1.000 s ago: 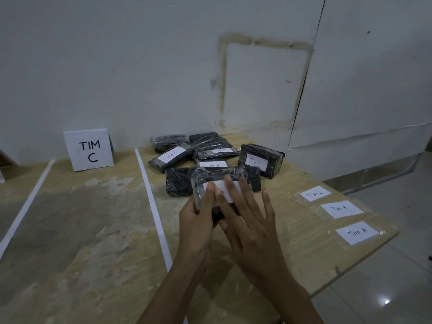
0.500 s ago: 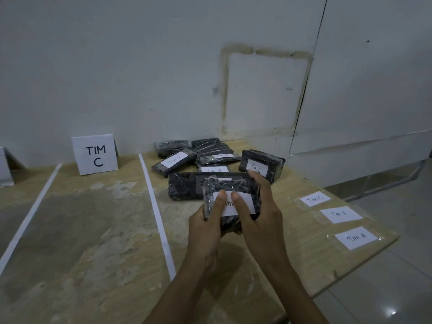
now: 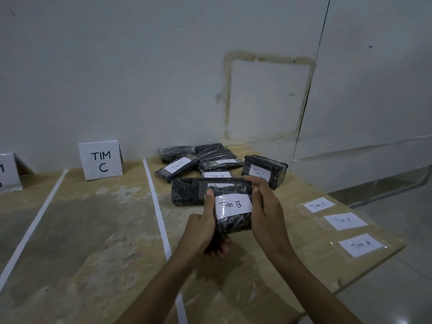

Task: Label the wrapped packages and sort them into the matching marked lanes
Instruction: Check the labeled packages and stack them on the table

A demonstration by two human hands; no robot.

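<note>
A black wrapped package [image 3: 233, 222] with a white label reading "Tim B" is held above the table between both hands. My left hand [image 3: 205, 226] grips its left side, thumb on the front face. My right hand [image 3: 265, 211] grips its right side, fingers curled over the top edge. Behind it lies a pile of several black wrapped packages [image 3: 187, 190], some labelled "Tim C" or "Tim B". Three loose taped labels lie at the right: "Tim C" [image 3: 318, 204], "Tim A" [image 3: 345, 220] and "Tim A" [image 3: 361, 244].
A standing card "TIM C" [image 3: 101, 159] marks a lane between two white tape lines [image 3: 159, 211] [image 3: 35, 220]. Another card [image 3: 8, 173] shows partly at the far left. The wooden table [image 3: 93, 242] ends at the right above a tiled floor [image 3: 397, 288]. A wall stands close behind.
My right hand went from pressing flat on the label to gripping the package's right side. The package now faces me with its "Tim B" label uncovered.
</note>
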